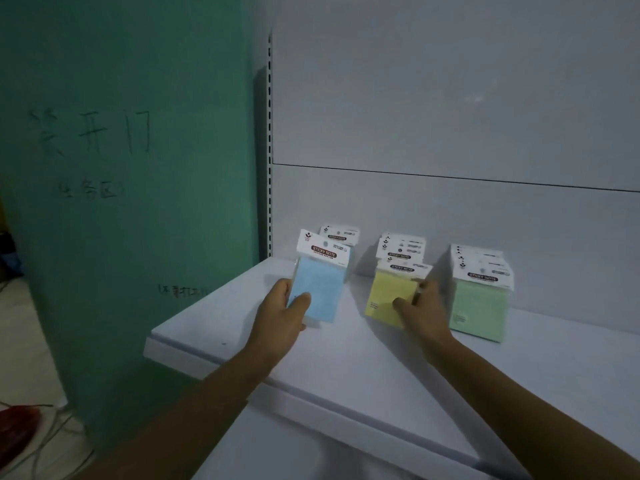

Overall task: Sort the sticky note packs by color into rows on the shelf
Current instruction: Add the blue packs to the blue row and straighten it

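Fingers (300,301) of the left hand (278,317) pinch a blue pack (320,289), tilted at the left end of the shelf (214,327), in front of a second blue pack (341,233); the right hand (424,311) grips the front yellow pack (389,296) by its edge; a green row (479,306) stands just beside. Sorting looks nearly finished, with these two packs left to settle. Header cards (323,249) read "STICKY NOTE"; faint handwriting on the green wall (121,168) includes "开门".

Dim, bluish, grainy view; soft shadows behind packs, wide-angle bending at edges.
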Action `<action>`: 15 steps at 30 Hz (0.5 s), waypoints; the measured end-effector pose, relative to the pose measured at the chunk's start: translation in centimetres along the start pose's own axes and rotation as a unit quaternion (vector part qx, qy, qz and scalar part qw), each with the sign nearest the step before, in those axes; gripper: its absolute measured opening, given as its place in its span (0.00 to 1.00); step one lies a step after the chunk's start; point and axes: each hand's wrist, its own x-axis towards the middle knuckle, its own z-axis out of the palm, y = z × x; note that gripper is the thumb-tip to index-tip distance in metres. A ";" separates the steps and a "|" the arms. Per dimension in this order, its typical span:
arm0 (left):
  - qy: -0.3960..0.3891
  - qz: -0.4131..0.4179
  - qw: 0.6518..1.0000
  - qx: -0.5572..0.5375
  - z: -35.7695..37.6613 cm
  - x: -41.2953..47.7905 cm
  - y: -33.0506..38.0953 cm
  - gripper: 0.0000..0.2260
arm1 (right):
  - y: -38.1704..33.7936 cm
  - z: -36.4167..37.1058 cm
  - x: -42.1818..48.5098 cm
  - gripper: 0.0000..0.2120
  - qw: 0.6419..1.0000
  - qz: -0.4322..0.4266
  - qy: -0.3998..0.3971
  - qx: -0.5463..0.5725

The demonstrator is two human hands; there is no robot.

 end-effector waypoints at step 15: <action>-0.136 0.102 0.957 0.235 5.0 12.4 -4.8 0.09 | 2.2 2.4 5.9 0.23 0.979 0.004 0.123 -0.164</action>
